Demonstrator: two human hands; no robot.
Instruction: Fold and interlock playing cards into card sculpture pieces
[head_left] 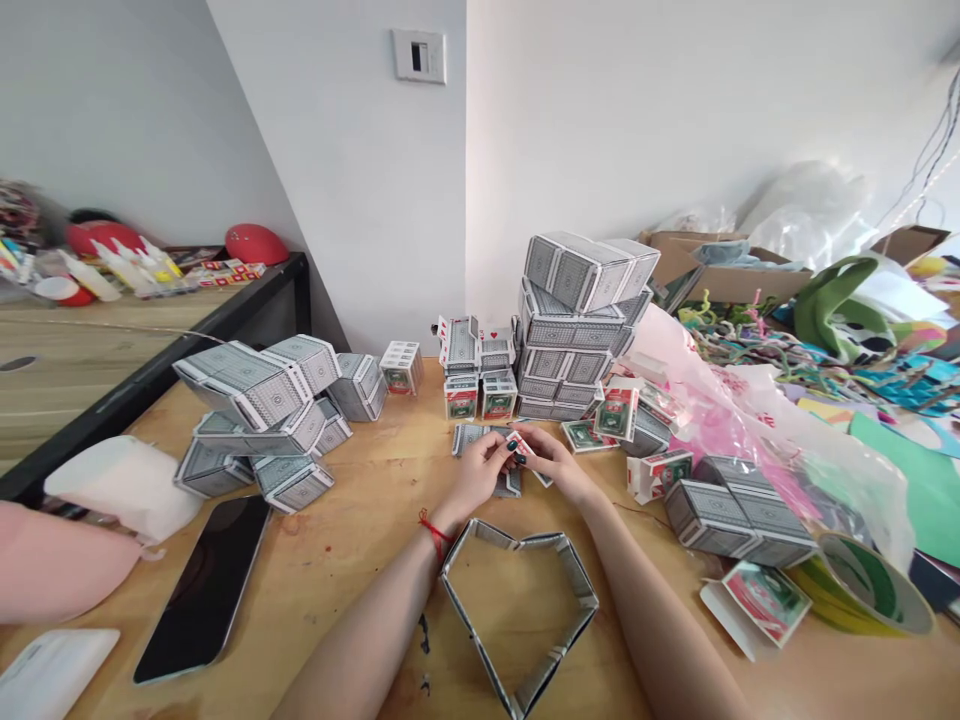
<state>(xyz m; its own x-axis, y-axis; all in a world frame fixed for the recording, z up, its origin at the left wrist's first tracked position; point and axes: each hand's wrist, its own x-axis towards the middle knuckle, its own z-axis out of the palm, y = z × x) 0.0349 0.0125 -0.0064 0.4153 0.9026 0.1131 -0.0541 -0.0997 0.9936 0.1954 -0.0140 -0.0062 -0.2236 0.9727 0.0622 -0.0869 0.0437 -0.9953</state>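
Note:
My left hand (480, 473) and my right hand (553, 462) meet at the middle of the wooden table (352, 540), fingers pinched together on a small folded playing card piece (523, 449). More loose cards (472, 437) lie flat just beyond and under the hands. A red string is tied on my left wrist. Between my forearms lies a heart-shaped frame (517, 610) made of folded playing cards. The fingertips partly hide the held piece.
Stacks of card blocks stand at the left (259, 415) and at the back (574, 325). A dark phone (206, 585) lies front left. Tape rolls (862, 585), card boxes (757, 600), pink plastic and craft clutter fill the right. A pink sleeve (52, 560) shows at the left.

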